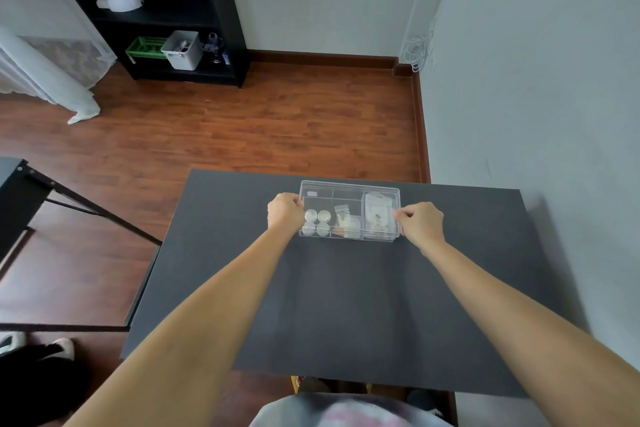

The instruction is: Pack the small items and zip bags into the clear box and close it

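Clear box (349, 211) lies long axis left-right at table's (346, 305) far edge; left hand (285, 212) and right hand (419, 224) pinch its short ends, lid seemingly on.

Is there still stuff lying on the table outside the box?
No, the table shows nothing loose; the small round items and zip bags all sit inside the clear box.

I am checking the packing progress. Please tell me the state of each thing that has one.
Clear box: on the dark table, lid seemingly on, held at both ends.
Round white containers: four, inside the left compartment.
Zip bags: inside the middle and right compartments.
Left hand: gripping the box's left end.
Right hand: gripping the right end.
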`<state>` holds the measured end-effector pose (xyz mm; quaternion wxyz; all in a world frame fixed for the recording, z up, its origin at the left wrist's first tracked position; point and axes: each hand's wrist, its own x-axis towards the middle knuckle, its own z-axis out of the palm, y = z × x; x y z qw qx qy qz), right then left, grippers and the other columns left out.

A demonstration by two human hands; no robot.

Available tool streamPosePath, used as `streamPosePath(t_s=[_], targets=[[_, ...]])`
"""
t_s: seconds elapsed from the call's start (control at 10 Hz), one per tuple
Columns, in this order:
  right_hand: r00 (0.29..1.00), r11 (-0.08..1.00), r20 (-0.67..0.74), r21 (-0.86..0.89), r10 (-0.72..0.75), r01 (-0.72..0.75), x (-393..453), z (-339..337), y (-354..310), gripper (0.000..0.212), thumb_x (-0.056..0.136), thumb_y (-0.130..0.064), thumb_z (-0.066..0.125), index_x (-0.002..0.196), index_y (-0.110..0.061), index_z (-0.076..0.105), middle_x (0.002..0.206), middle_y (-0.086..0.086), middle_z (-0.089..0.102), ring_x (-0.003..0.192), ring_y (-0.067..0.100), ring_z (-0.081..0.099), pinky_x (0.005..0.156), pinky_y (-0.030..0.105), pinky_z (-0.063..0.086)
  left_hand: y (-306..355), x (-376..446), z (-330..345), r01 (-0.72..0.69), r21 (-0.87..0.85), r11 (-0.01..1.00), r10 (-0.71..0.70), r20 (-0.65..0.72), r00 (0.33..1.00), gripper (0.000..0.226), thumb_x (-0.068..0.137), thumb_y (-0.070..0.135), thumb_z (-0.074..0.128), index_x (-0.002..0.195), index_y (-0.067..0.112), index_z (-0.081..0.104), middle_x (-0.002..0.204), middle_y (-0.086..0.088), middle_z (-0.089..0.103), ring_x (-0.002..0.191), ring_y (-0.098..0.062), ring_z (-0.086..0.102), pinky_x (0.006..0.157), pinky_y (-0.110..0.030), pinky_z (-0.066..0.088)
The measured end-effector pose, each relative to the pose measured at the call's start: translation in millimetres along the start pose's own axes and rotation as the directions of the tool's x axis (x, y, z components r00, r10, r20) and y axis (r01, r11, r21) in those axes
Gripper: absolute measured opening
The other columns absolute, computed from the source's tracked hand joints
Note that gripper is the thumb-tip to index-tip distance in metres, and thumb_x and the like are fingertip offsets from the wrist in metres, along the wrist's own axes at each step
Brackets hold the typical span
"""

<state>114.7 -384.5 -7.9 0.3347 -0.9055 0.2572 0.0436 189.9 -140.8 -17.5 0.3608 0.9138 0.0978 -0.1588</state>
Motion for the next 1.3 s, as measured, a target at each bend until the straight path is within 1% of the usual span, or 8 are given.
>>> streamPosePath(t_s=[0.3,0.5,0.6,0.8,1.0,1.1,1.2,1.3], targets=[[1.0,1.0,0.011,-0.016,0.002,-0.002,4.8,2.9,2.1,0.036,0.091,-0.013,0.055,0.072,0.015,0.067,0.077,0.03,0.07,0.068,0.036,0.06,0.08,0.031,0.046,2.3,3.9,-1.8,0.054,-0.027,0.998,-0.053,0.026,0.998,0.041,0.092,0.01,0.045,0.052,0.014,0.038,0.056,-0.001,0.036,0.064,-0.024,0.031,0.047,-0.022,0.027],[1.0,1.0,0.019,-0.02,0.022,-0.022,4.5,4.7,5.0,0.033,0.09,-0.012,0.055,0.07,0.011,0.068,0.075,0.029,0.07,0.066,0.027,0.059,0.078,0.033,0.051,-1.8,0.3,1.9,0.096,-0.1,0.99,-0.092,0.043,0.995,0.021,0.087,0.011,0.044,0.073,0.02,0.056,0.074,-0.007,0.047,0.069,-0.023,0.034,0.054,-0.027,0.034],[0.999,0.999,0.026,-0.01,0.037,-0.037,5.0,6.1,4.6,0.031,0.089,-0.011,0.055,0.075,0.012,0.07,0.08,0.028,0.071,0.072,0.038,0.067,0.083,0.037,0.055,-2.7,0.6,4.8,0.115,-0.094,0.989,-0.112,0.04,0.993,0.024,0.085,0.006,0.04,0.072,0.017,0.057,0.073,-0.008,0.044,0.066,-0.023,0.03,0.048,-0.023,0.028],[0.995,0.994,0.041,0.052,0.091,-0.093,3.8,7.2,5.5,0.029,0.088,-0.014,0.057,0.077,0.006,0.075,0.08,0.019,0.076,0.072,0.034,0.072,0.084,0.04,0.057,-2.7,-0.3,3.0,0.146,-0.062,0.987,-0.143,0.05,0.988,0.023,0.084,0.006,0.04,0.064,0.012,0.049,0.06,-0.003,0.034,0.054,-0.022,0.022,0.046,-0.02,0.024],[0.994,0.99,0.048,0.096,0.098,-0.102,1.7,9.0,5.9,0.032,0.088,-0.015,0.056,0.074,0.011,0.069,0.081,0.026,0.072,0.077,0.04,0.07,0.083,0.044,0.057,2.6,-2.4,-2.4,0.168,-0.065,0.984,-0.163,0.078,0.984,0.028,0.086,0.006,0.04,0.061,0.014,0.052,0.064,-0.003,0.041,0.058,-0.024,0.029,0.045,-0.02,0.028],[0.991,0.982,0.056,0.142,0.118,-0.125,-2.0,12.3,10.2,0.034,0.089,-0.017,0.051,0.08,0.012,0.066,0.084,0.028,0.069,0.072,0.038,0.065,0.076,0.044,0.056,4.8,-7.7,-6.6,0.191,-0.066,0.979,-0.187,0.07,0.98,0.036,0.087,0.007,0.038,0.052,0.015,0.038,0.058,-0.003,0.038,0.048,-0.023,0.027,0.045,-0.019,0.027],[0.99,0.972,0.019,0.187,0.141,-0.142,-10.6,14.9,14.9,0.042,0.095,-0.029,0.044,0.081,0.006,0.063,0.078,0.016,0.065,0.075,0.027,0.058,0.066,0.034,0.044,3.2,-13.9,-3.7,0.157,-0.104,0.982,-0.155,0.031,0.988,0.027,0.095,0.017,0.04,0.076,0.004,0.055,0.078,-0.016,0.05,0.068,-0.028,0.043,0.06,-0.026,0.038],[0.985,0.958,-0.03,0.238,0.169,-0.157,-37.6,27.7,19.3,0.035,0.1,-0.033,0.041,0.094,-0.004,0.061,0.087,0.003,0.06,0.087,0.023,0.055,0.075,0.032,0.039,-13.7,-35.5,10.7,0.078,-0.136,0.988,-0.088,-0.071,0.994,0.034,0.098,0.023,0.041,0.129,0.012,0.049,0.132,-0.014,0.043,0.118,-0.03,0.045,0.093,-0.039,0.044]])
